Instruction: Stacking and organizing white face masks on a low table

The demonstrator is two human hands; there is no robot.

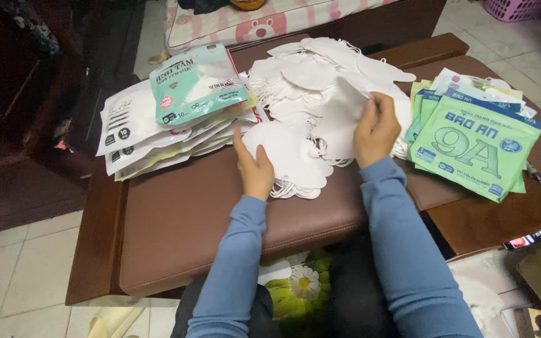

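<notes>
Far left: fanned stack of flat white and teal plastic mask packets (170, 119) lying on the brown padded leatherette bench (176, 231), one teal packet on top, tilted.

Next: left hand (253, 168), blue sleeve, palm down, fingers together and flat, pressing on a small stack of flat white fabric face masks (289, 159) at bench centre. Ear loops stick out along the stack's lower edge.

Behind and between both hands: big loose heap of the same white masks (320, 75), touching the small stack.

Right hand (376, 128) raised just over the heap's right side, thumb and fingers pinching one white mask (345, 106) by its edge; mask hangs partly folded, lower part touching the heap.

Far right: pile of flat green printed mask packets (477, 147) on the wooden bench section, just beside the heap, well apart from the left hand. Dark pen (533, 172) at the pile's right edge.
</notes>
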